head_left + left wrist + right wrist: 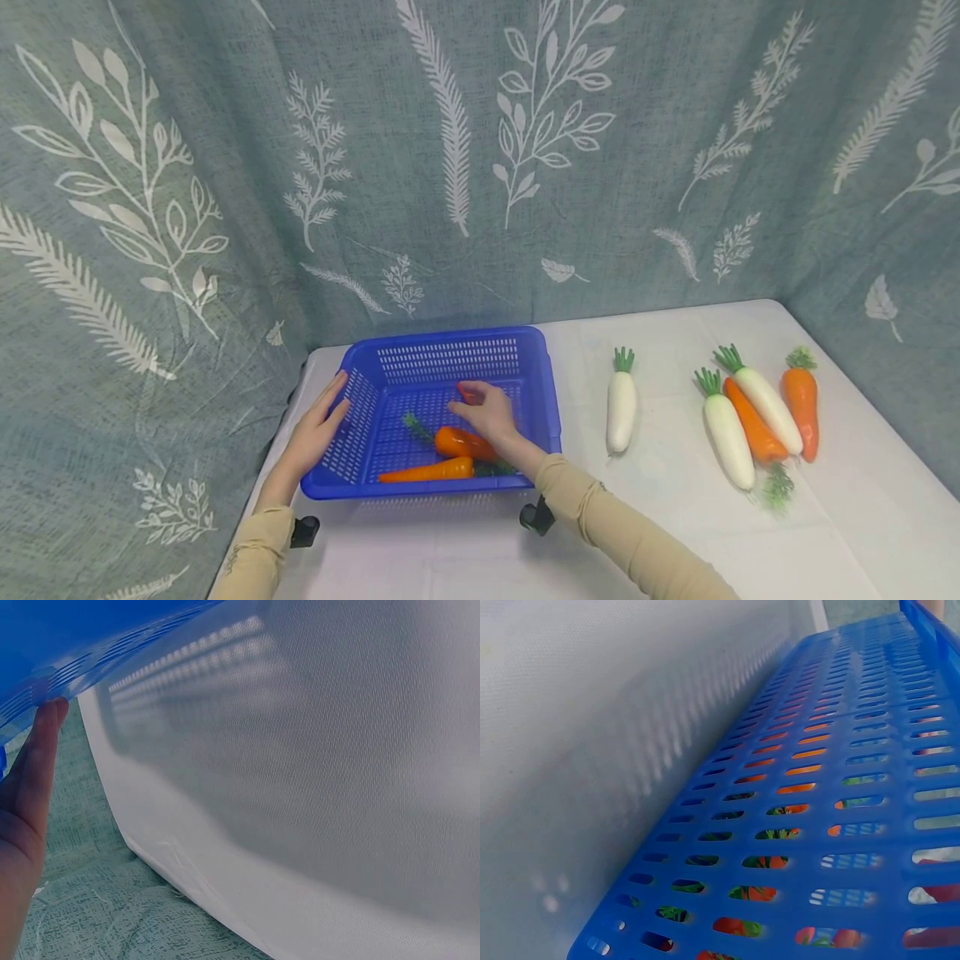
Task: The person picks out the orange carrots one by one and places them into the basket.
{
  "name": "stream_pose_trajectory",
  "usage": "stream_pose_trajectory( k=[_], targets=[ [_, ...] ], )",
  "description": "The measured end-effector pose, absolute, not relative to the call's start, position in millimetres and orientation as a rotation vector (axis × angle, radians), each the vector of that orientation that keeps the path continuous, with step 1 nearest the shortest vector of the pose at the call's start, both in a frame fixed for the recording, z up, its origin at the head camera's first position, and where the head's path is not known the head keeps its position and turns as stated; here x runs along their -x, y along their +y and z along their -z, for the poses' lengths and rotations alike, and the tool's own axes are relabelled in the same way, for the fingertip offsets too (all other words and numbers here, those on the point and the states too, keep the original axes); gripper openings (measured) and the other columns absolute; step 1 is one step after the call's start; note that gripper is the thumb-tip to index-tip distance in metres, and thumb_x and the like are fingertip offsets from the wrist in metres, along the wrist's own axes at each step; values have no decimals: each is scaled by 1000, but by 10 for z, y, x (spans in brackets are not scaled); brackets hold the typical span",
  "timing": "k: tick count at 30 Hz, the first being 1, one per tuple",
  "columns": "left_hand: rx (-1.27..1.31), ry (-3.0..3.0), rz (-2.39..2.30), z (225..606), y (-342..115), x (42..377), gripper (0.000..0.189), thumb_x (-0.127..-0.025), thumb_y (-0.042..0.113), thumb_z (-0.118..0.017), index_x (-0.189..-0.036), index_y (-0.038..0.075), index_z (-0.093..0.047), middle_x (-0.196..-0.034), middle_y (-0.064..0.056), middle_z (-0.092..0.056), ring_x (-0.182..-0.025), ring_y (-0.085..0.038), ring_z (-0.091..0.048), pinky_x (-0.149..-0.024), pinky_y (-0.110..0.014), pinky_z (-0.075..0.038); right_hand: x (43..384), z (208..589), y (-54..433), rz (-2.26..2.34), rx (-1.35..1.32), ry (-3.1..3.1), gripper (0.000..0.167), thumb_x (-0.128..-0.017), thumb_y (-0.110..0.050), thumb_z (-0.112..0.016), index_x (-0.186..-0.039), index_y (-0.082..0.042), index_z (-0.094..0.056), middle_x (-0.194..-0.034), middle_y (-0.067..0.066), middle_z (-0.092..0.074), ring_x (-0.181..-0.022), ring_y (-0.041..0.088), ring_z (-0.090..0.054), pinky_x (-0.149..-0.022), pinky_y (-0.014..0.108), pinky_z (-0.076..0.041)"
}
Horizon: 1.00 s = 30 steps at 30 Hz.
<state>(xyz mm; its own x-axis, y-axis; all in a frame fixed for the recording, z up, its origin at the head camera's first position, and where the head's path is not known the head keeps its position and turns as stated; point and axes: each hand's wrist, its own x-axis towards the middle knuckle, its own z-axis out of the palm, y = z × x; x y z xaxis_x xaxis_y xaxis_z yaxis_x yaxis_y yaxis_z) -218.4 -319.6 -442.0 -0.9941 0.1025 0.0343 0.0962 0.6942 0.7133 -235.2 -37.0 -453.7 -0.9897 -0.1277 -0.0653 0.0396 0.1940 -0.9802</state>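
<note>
A blue slotted plastic basket (pixel 540 375) lies on the white table. My left hand (pixel 311 433) rests against its left rim with straight fingers; in the left wrist view, fingers (pixel 46 742) touch the outer wall. My right hand (pixel 487 414) reaches inside over the right side and pinches a red-orange vegetable (pixel 469 394), mostly hidden by the hand, so its kind is unclear. Nearer the front of the basket lie two carrots with green tops: a thick carrot (pixel 453 442), partly under my wrist, and a slimmer carrot (pixel 427 472). Orange and green show through the slotted wall (pixel 802 847).
Right of the basket, a white radish (pixel 621 408) lies alone. Further right is a group: a radish (pixel 729 442), another radish (pixel 768 408), a carrot (pixel 752 425) and another carrot (pixel 801 404). A patterned green curtain (pixel 480 208) hangs behind the table (pixel 420 550).
</note>
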Motion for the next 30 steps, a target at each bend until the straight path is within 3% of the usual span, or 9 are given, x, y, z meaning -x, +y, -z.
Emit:
stream_pose_trajectory(
  k=[10,30],
  targets=[
    [-160,2887,-1197,4404,-3180,2166,54,-103,22,-37,-150,1,-20,-158,-20,-14,-144,-44,-13,-116,-60,-13,2319,4535,-365,1901,76,2270,46,-84,-16,-71,-125,2,-59,-127,21,-60,-117,38,-57,-98,45,-49],
    [-172,2885,-1191,4411,-3195,2190,55,-103,22,-39,-150,1,-20,-158,-20,-13,-144,-44,-12,-115,-61,-13,2291,4450,-220,1939,178,2243,46,-83,-18,-72,-123,3,-60,-123,23,-62,-112,35,-61,-96,44,-51]
  ],
)
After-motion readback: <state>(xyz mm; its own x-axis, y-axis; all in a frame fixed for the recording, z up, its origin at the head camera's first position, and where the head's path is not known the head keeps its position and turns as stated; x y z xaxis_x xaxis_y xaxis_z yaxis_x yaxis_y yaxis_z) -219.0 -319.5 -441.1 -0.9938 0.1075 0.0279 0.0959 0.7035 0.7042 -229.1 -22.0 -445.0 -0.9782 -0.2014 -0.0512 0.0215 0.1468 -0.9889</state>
